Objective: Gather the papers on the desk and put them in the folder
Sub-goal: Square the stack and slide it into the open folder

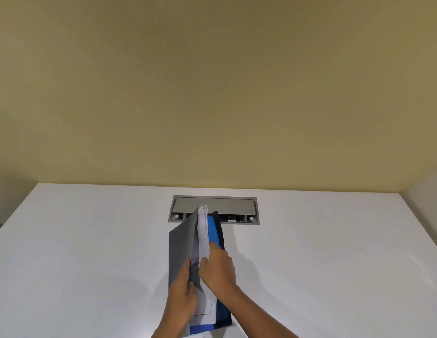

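Note:
A dark folder (179,250) with a blue inner pocket (213,231) stands half open on the white desk (90,240), its grey front cover lifted to the left. A sheaf of white papers (202,230) with printed lines sits upright between the covers. My left hand (182,296) grips the lower edge of the front cover and the papers. My right hand (218,267) is closed on the papers from the right side, fingers pressed against the sheets in front of the blue pocket.
A grey metal cable hatch (237,208) is set into the desk just behind the folder. A beige wall (212,93) rises at the desk's far edge. The desk's right edge runs diagonally at the far right.

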The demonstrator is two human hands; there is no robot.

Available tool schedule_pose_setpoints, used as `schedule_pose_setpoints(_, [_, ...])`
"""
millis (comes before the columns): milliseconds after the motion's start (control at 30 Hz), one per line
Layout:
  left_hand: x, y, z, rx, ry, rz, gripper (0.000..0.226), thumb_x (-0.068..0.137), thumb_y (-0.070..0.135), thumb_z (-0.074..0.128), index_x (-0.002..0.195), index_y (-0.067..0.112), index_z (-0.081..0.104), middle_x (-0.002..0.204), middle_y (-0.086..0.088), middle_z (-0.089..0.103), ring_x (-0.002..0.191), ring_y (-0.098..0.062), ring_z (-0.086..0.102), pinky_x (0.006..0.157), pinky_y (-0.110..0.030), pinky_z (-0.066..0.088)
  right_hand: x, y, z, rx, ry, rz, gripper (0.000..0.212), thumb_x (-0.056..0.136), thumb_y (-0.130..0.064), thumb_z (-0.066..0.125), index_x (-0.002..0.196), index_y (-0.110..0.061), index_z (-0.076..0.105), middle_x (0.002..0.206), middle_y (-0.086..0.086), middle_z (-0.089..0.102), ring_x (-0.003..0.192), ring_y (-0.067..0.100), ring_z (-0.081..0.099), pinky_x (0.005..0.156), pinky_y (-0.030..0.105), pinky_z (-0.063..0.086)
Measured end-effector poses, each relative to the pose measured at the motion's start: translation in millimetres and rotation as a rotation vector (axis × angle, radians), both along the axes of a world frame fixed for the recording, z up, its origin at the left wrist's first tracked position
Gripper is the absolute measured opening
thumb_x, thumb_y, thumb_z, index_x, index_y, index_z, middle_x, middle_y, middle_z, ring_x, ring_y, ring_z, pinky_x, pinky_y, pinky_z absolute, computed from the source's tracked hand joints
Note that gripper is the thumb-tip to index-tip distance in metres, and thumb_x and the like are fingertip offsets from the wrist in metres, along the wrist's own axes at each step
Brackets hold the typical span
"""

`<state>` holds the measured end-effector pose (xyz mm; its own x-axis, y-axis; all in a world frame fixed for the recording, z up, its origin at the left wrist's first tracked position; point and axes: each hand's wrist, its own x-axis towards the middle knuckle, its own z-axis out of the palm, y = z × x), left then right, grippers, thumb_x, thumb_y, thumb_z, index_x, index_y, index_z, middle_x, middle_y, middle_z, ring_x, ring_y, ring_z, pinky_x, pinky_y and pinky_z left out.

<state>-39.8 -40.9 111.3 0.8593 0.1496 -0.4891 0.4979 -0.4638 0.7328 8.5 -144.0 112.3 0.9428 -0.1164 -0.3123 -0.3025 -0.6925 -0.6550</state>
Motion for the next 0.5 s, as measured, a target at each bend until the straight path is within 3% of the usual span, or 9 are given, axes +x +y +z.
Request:
schedule_pose_setpoints(67, [0, -1, 3, -0.038, -0.005, 0.025, 0.055, 0.107, 0.009, 0.046, 0.159, 0.010, 0.031, 0.160, -0.011, 0.046, 0.145, -0.030, 0.049, 0.121, -0.035, 0.033, -2, 8, -3, -0.004, 0.008, 0.008, 0.030, 0.104, -0.026, 0.056, 0.134, -0.018, 0.053, 0.103, -0.004, 0.063, 0.092, 0.013, 0.064, 0.086, 0.025, 0.056])
schedule_pose_setpoints(133, [-1, -3, 6, -0.106, 0.001, 0.073, 0.051, 0.109, 0.007, 0.041, 0.159, 0.011, 0.033, 0.155, -0.008, 0.051, 0.137, -0.023, 0.053, 0.114, -0.023, 0.038, -4, 13, -6, 0.007, 0.027, 0.018, 0.027, 0.103, -0.026, 0.059, 0.128, -0.019, 0.052, 0.093, -0.007, 0.057, 0.084, 0.011, 0.062, 0.079, 0.025, 0.059])
schedule_pose_setpoints(233, [-5, -4, 9, -0.158, -0.023, 0.092, 0.049, 0.110, 0.004, 0.037, 0.156, 0.020, 0.032, 0.130, 0.012, 0.056, 0.107, 0.000, 0.056, 0.087, 0.002, 0.046, -6, 16, -8, 0.017, 0.077, 0.039, 0.023, 0.101, -0.028, 0.059, 0.121, -0.018, 0.052, 0.090, -0.005, 0.059, 0.084, 0.013, 0.066, 0.079, 0.033, 0.063])
schedule_pose_setpoints(333, [-7, -1, 2, -0.156, -0.032, 0.084, 0.039, 0.109, 0.006, 0.041, 0.138, 0.033, 0.042, 0.123, 0.014, 0.055, 0.095, 0.006, 0.056, 0.087, -0.002, 0.050, -8, 15, -10, 0.036, 0.099, 0.016, 0.031, 0.100, -0.031, 0.061, 0.127, -0.020, 0.051, 0.100, -0.002, 0.063, 0.088, 0.015, 0.068, 0.079, 0.029, 0.062])
schedule_pose_setpoints(433, [-7, -3, -10, -0.164, -0.054, 0.058, 0.045, 0.108, 0.009, 0.045, 0.151, 0.022, 0.044, 0.136, 0.009, 0.060, 0.107, 0.000, 0.056, 0.098, -0.009, 0.045, -12, 8, -9, 0.015, 0.074, -0.028, 0.035, 0.102, -0.034, 0.060, 0.133, -0.020, 0.053, 0.099, -0.007, 0.051, 0.086, 0.012, 0.059, 0.080, 0.024, 0.055])
schedule_pose_setpoints(500, [-5, -8, -9, -0.202, -0.002, 0.122, 0.039, 0.109, 0.012, 0.043, 0.145, 0.026, 0.045, 0.117, 0.017, 0.064, 0.095, 0.002, 0.059, 0.082, 0.005, 0.042, -14, 2, -8, -0.018, 0.057, -0.025, 0.033, 0.103, -0.033, 0.058, 0.134, -0.020, 0.055, 0.100, -0.008, 0.045, 0.087, 0.011, 0.053, 0.087, 0.024, 0.054])
